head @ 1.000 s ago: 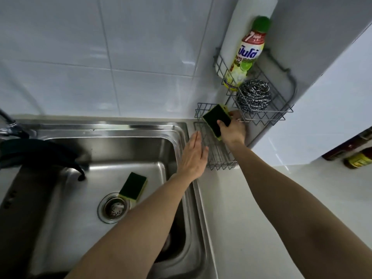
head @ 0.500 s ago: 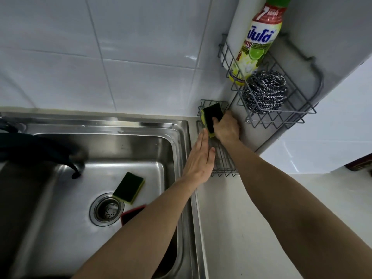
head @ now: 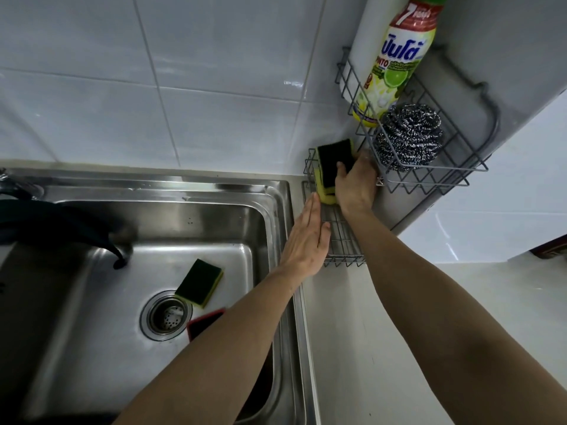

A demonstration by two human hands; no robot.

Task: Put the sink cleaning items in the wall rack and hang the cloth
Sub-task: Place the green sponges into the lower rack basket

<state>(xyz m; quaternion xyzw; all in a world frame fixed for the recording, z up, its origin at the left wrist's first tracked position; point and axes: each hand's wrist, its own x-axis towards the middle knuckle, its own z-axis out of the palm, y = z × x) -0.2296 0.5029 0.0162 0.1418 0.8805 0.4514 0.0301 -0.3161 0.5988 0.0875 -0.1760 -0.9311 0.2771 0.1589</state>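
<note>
My right hand (head: 354,187) grips a green-and-yellow sponge (head: 333,162) standing on edge at the back of the lower wire rack shelf (head: 343,256). My left hand (head: 306,240) is flat with straight fingers against the shelf's left edge. The upper rack basket (head: 435,179) holds a dish soap bottle (head: 395,59) and a steel wool scourer (head: 409,138). A second green-and-yellow sponge (head: 199,283) lies in the steel sink (head: 92,302) by the drain. A red-edged dark item (head: 204,323) shows partly under my left forearm. A dark cloth (head: 46,222) drapes over the sink's left side.
White tiled wall behind the sink. A pale countertop (head: 429,332) runs to the right of the sink. The drain strainer (head: 167,315) sits mid-basin. A faucet part (head: 12,185) shows at the left edge. A dark object (head: 552,250) peeks in at far right.
My right hand has lowered the sponge onto the lower rack shelf, standing it up at the back. My left hand stayed by the shelf's edge. The view shifted closer to the rack.
</note>
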